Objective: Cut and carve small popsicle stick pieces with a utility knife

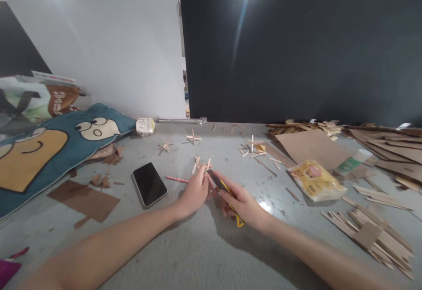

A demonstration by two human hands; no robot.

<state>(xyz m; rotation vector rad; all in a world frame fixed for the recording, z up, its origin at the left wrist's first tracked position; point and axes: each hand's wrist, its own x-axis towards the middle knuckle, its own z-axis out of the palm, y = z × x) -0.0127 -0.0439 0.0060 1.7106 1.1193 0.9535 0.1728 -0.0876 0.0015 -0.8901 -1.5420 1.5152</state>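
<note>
Near the middle of the grey table, my left hand (196,189) is closed around a thin wooden craft stick (209,164), whose tip sticks up past the fingers. My right hand (242,202) grips a yellow and black utility knife (227,189), its front end close to the stick and my left fingers. Whether the blade touches the wood I cannot tell. Just beyond my hands lie crossed craft sticks (197,165). A red-and-white striped pencil-like rod (177,178) rests left of my left hand.
A phone (150,184) lies left, near cut cardboard (84,200) and a blue cushion (102,125). To the right are a yellow tissue pack (316,180), a glue stick (353,162), bundled craft sticks (372,237) and stacked cardboard (392,149). Small stick assemblies (194,137) stand farther back.
</note>
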